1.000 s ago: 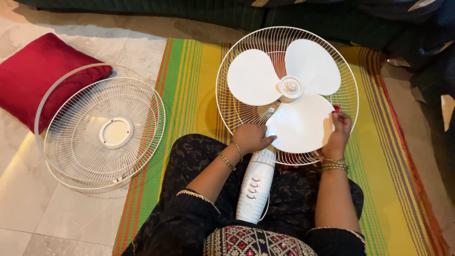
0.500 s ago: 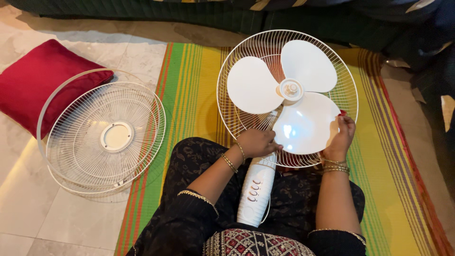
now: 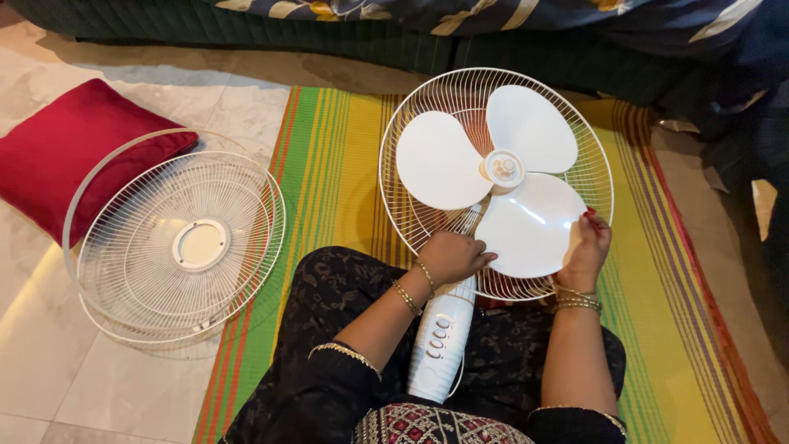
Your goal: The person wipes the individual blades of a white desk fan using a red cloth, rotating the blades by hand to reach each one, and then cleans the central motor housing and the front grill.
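Both grips are closed on the white fan blade (image 3: 526,226): its near left edge is pinched by the left hand (image 3: 452,256), its right edge by the right hand (image 3: 585,242). It is seated in the rear grille (image 3: 411,140), over the striped mat (image 3: 329,156). A detached front grille (image 3: 177,247) lies far left, beside a red cushion (image 3: 74,152).

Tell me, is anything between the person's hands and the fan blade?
Nothing visible. The left hand and the right hand both rest directly on the lowest fan blade. The front grille is off and lies apart on the floor, to the left.
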